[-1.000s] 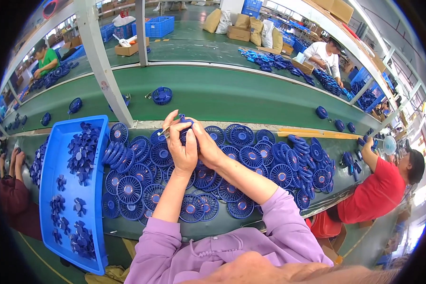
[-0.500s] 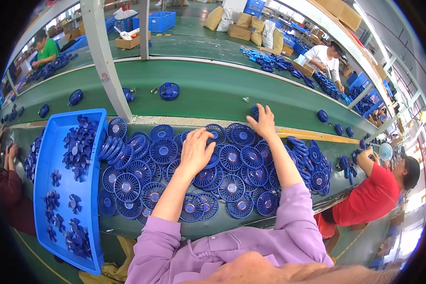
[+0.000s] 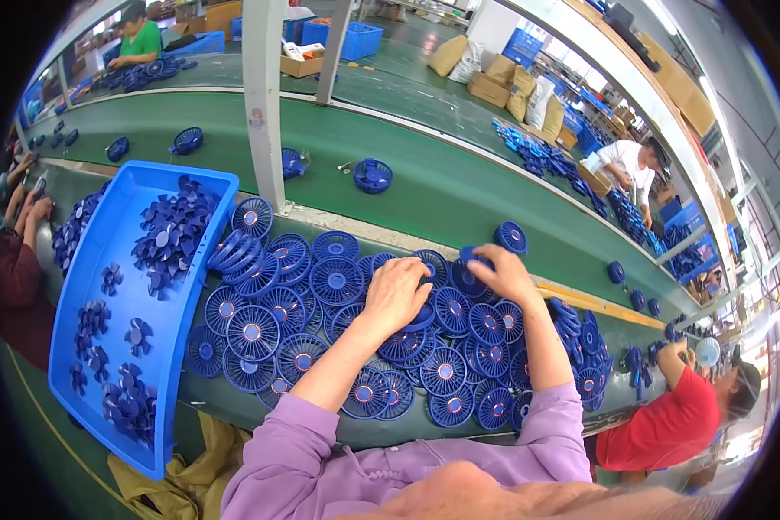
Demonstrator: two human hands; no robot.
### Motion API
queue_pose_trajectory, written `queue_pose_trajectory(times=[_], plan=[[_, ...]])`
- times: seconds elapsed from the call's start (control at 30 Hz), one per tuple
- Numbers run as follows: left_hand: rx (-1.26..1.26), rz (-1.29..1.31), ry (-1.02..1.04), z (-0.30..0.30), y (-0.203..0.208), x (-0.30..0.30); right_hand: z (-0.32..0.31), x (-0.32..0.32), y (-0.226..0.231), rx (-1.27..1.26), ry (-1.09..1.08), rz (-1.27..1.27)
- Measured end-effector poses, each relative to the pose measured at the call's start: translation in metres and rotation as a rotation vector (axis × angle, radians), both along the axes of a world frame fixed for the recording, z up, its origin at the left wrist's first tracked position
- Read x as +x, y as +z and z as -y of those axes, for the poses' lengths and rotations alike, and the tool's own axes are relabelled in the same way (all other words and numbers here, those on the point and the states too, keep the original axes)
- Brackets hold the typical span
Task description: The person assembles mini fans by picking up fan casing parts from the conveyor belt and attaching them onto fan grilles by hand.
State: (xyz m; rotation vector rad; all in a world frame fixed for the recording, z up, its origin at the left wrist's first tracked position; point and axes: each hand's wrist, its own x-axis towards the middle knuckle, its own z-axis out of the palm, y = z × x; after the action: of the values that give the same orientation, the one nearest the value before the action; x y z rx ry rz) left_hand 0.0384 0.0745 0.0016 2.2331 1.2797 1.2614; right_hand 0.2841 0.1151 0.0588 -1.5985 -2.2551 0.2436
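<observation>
Many round dark blue fan grilles (image 3: 336, 282) lie in overlapping layers on the bench in front of me. My left hand (image 3: 397, 293) is over the middle of this pile, its fingers curled around a small dark blue fan part (image 3: 425, 276) whose shape is mostly hidden. At the pile's far edge, my right hand (image 3: 504, 276) has bent fingers on a blue fan part (image 3: 469, 254), just above another grille. A round blue fan housing (image 3: 511, 237) stands on the belt's near edge, beyond my right hand and apart from it.
A blue tray (image 3: 201, 325) of loose fan blades (image 3: 175, 230) stands on the left. The green conveyor belt (image 3: 442, 195) carries spaced fan housings (image 3: 373, 175) past a white post (image 3: 264, 113). A co-worker in red (image 3: 667, 420) is at the right, others beyond the belt.
The view has turned, shifting the scene rightward. My right hand has drawn back from the housing at the belt toward the grilles, its fingers now bent on a blue part. My left hand stays over the pile.
</observation>
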Motion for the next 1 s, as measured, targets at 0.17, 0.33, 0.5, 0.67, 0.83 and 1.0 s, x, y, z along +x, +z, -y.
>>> queue_pose_trajectory(times=[0.17,0.33,0.5,0.67,0.83,1.0], plan=[[-0.082,0.003,-0.035,-0.004,0.003,-0.002,-0.078,-0.044,0.007,-0.233,-0.060,-0.564],[-0.155,0.020,0.002,-0.001,0.003,-0.014,-0.156,-0.112,-0.016,-0.422,-0.024,-0.807],[-0.186,0.026,-0.011,-0.004,0.004,0.001,-0.217,-0.122,-0.047,-0.235,-0.083,-0.740],[-0.194,0.028,0.020,0.002,0.003,-0.011,-0.233,-0.147,-0.083,0.316,-0.093,-0.137],[-0.140,0.072,-0.007,-0.007,0.000,0.002,-0.258,-0.120,-0.097,0.377,0.146,0.030],[-0.137,0.145,0.027,-0.006,-0.006,-0.005,-0.234,-0.135,-0.096,0.298,0.137,0.039]])
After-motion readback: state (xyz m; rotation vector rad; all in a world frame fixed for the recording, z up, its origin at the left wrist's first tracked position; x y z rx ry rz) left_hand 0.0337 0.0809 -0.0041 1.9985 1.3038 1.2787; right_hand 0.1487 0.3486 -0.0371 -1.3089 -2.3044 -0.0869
